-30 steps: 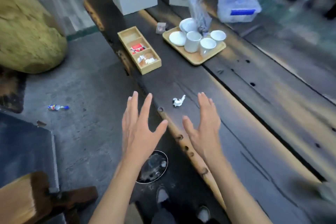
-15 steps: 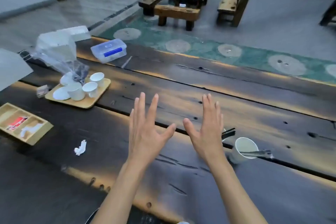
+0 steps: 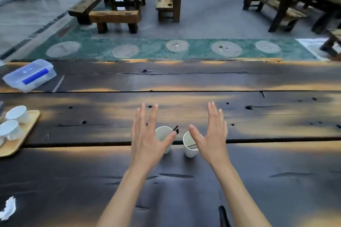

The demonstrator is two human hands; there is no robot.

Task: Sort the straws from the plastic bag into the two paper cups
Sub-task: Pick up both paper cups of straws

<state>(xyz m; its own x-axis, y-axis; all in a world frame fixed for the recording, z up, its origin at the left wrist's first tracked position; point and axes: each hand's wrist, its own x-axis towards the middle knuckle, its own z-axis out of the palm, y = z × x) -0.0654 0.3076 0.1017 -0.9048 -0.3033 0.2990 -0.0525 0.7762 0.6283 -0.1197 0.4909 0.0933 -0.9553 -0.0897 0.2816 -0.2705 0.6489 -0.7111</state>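
Wooden benches [image 3: 114, 17], grey floor [image 3: 212, 14]

paper cups: 2 are seen, left cup [image 3: 162, 133] and right cup [image 3: 189, 146] | black straws [image 3: 175, 130]: a bunch is counted in the left cup, exact number cannot be told | hands: 2, left hand [image 3: 147, 138], right hand [image 3: 212, 136] | white teacups [image 3: 11, 123]: 2 are counted on 1 wooden tray [image 3: 24, 134] | plastic boxes [image 3: 30, 74]: 1

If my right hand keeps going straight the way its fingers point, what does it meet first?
Nothing close, it seems: beyond the right hand lies only bare table. The hand's height above it is unclear.
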